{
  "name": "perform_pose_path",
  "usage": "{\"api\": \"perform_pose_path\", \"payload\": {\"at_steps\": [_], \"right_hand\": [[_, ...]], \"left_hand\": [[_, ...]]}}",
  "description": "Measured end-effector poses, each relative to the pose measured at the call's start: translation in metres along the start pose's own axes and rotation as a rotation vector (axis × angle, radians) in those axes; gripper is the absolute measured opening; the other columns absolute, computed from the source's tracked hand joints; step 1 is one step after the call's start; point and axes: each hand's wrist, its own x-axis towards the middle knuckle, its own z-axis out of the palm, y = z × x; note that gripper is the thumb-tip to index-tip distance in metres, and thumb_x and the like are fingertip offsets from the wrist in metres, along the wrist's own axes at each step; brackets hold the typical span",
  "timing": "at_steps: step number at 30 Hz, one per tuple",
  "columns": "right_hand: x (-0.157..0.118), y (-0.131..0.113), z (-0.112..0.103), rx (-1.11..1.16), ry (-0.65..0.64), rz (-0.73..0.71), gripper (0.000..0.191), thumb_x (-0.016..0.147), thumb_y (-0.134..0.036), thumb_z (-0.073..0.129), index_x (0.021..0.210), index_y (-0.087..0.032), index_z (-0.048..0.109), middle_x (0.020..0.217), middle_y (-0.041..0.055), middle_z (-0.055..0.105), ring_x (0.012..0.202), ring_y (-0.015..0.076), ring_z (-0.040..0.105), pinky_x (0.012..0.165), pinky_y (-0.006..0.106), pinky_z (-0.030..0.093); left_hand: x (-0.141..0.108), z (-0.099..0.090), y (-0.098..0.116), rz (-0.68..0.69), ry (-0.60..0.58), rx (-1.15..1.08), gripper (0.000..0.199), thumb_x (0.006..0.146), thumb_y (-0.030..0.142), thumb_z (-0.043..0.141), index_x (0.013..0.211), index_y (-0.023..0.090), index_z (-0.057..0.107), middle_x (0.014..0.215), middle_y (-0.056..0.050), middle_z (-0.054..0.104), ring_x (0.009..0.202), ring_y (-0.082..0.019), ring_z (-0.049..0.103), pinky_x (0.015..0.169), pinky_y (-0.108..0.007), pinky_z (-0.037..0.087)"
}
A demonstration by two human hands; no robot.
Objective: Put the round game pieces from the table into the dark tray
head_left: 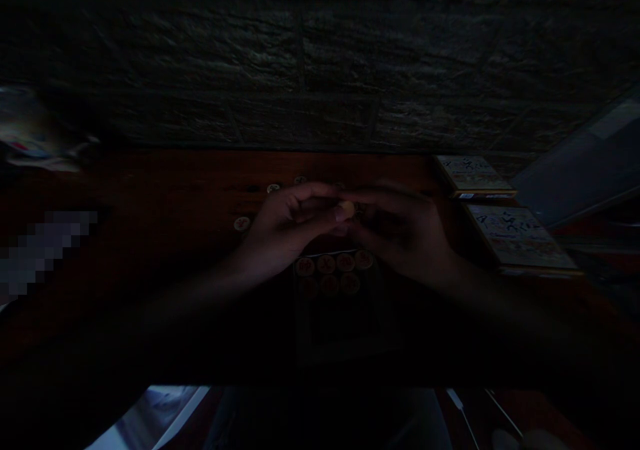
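In dim light my left hand (305, 218) and my right hand (403, 227) meet above the table, fingers curled inward. A round, pale Chinese chess piece (347, 209) is pinched between them, my left thumb pressing on its near side. My right fingertips close in around its right side, partly hidden in shadow. Just below my hands lies a tray (350, 353) with several Chinese chess pieces (326, 264) in two rows, red characters facing up. A loose piece (242, 223) rests left of my left hand, and another piece (273, 189) lies behind it.
Two flat, printed boxes, a nearer one (523, 237) and a farther one (473, 173), lie at right. A stone-textured wall (300, 57) rises behind the wooden table (175, 177). A blurred, pale object (40, 130) stands at far left.
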Motion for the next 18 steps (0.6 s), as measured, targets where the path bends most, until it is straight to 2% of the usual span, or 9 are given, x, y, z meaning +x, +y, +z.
{"api": "perform_pose_path", "payload": {"at_steps": [5, 10, 18], "right_hand": [[-0.0004, 0.0010, 0.0021, 0.031, 0.018, 0.024, 0.035, 0.092, -0.022, 0.083, 0.127, -0.028, 0.079, 0.106, 0.0031, 0.077, 0.084, 0.0162, 0.071, 0.074, 0.030, 0.059], [-0.0005, -0.0020, 0.0062, 0.172, 0.060, 0.195, 0.030, 0.089, -0.023, 0.085, 0.119, -0.026, 0.081, 0.102, 0.0013, 0.082, 0.081, 0.0169, 0.075, 0.073, 0.030, 0.063], [0.0012, 0.0008, 0.0096, 0.331, 0.123, 0.293, 0.021, 0.088, -0.024, 0.087, 0.107, -0.021, 0.080, 0.106, 0.0034, 0.085, 0.094, 0.0194, 0.081, 0.086, 0.033, 0.068]], "left_hand": [[-0.0009, 0.0026, 0.0020, -0.044, 0.033, -0.027, 0.032, 0.083, 0.033, 0.091, 0.109, 0.018, 0.082, 0.108, -0.008, 0.085, 0.095, -0.023, 0.082, 0.088, -0.033, 0.068], [-0.0018, 0.0005, -0.0003, -0.035, 0.052, -0.024, 0.034, 0.084, 0.037, 0.091, 0.111, 0.018, 0.082, 0.113, -0.009, 0.084, 0.100, -0.026, 0.082, 0.091, -0.038, 0.069], [-0.0012, -0.0010, -0.0008, -0.035, 0.067, -0.026, 0.028, 0.086, 0.031, 0.089, 0.110, 0.019, 0.080, 0.108, -0.008, 0.085, 0.093, -0.024, 0.083, 0.083, -0.036, 0.071]]}}
